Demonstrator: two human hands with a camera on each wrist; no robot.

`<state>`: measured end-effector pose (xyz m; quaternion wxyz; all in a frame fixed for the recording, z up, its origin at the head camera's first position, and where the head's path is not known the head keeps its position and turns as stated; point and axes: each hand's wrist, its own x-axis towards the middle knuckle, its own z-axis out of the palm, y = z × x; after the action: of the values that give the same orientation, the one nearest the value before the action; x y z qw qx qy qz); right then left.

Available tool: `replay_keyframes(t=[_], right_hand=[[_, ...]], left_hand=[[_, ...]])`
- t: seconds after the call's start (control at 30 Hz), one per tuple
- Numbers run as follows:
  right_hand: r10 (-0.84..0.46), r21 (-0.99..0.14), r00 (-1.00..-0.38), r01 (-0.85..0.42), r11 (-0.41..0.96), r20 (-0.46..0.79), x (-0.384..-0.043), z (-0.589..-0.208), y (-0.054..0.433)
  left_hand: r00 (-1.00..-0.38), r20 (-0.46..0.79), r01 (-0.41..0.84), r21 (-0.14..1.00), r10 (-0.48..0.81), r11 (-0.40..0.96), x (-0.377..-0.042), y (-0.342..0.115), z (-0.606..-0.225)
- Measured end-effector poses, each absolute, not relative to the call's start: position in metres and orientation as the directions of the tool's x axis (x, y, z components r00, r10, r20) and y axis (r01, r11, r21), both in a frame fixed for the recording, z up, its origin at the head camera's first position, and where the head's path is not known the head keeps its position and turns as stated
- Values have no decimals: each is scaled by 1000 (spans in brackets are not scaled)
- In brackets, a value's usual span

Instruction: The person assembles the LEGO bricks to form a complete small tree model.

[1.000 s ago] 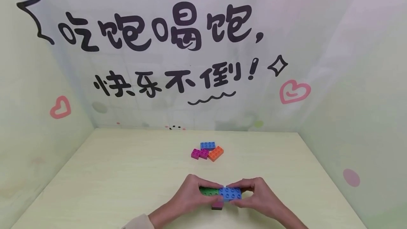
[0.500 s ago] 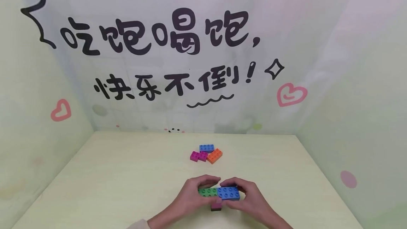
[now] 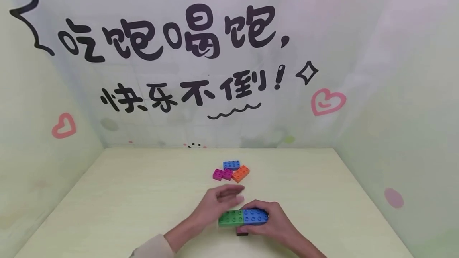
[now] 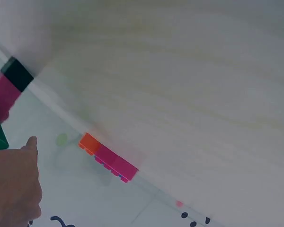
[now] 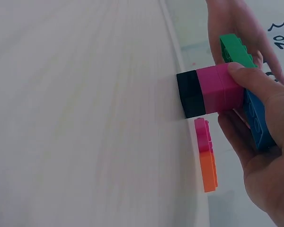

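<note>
My right hand [image 3: 276, 222] grips a small stack of toy building bricks near the table's front, its fingers and thumb around the blue brick [image 3: 255, 216] on top. Beside the blue brick, on the same level, is a green brick [image 3: 230, 219] that sticks out to the left. Below them, in the right wrist view, come magenta bricks [image 5: 220, 89] and a dark brick [image 5: 191, 94] at the bottom, close to the tabletop. My left hand [image 3: 211, 206] is just behind and left of the green brick, fingers extended and holding nothing.
Farther back on the pale table [image 3: 143, 194] lie a loose blue brick [image 3: 231, 165], two small magenta bricks [image 3: 222, 174] and an orange brick [image 3: 241, 173], close together. Printed walls [image 3: 172, 130] enclose the table at the back and both sides.
My left hand has let go of the green brick and moved back and left from the stack. My right hand keeps its hold on the blue brick; the stack has shifted slightly left in view.
</note>
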<state>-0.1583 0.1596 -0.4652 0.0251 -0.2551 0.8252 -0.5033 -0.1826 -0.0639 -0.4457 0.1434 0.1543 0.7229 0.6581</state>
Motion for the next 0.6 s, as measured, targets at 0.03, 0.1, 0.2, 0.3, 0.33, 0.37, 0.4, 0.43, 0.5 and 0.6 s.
replay_keyframes(t=[0.03, 0.1, 0.2, 0.3, 0.33, 0.37, 0.4, 0.43, 0.5, 0.6], right_hand=[[-446, -847, -870, -391, 361, 211, -158, -465, 159], [-445, -850, -871, -386, 359, 208, -158, -464, 157], [-440, -855, -874, -378, 354, 205, -158, -462, 158], [-436, -858, -878, -369, 356, 196, -156, -461, 158], [-435, -861, -880, -364, 356, 192, -156, -461, 158], [-437, -862, -879, -362, 356, 188, -155, -461, 157], [-439, -861, -879, -361, 358, 186, -155, -461, 157], [-442, -861, -878, -360, 358, 183, -155, -461, 157], [-445, -861, -877, -360, 360, 180, -156, -460, 157], [-442, -857, -879, -359, 370, 177, -155, -459, 160]], left_hand=[[-924, 16, 50, 996, 382, 79, -191, -64, -446], [-942, 79, 119, 987, 326, 105, -209, -62, -449], [-943, 183, 244, 948, 277, 206, -236, -54, -453], [-941, 235, 311, 883, 242, 351, -254, -43, -459], [-942, 249, 323, 856, 225, 404, -258, -40, -462], [-942, 261, 330, 826, 209, 456, -261, -37, -464], [-944, 270, 331, 796, 191, 507, -263, -34, -466], [-944, 279, 329, 762, 176, 557, -265, -32, -467], [-941, 296, 331, 693, 166, 641, -266, -26, -468], [-934, 305, 338, 584, 186, 738, -266, -17, -468]])
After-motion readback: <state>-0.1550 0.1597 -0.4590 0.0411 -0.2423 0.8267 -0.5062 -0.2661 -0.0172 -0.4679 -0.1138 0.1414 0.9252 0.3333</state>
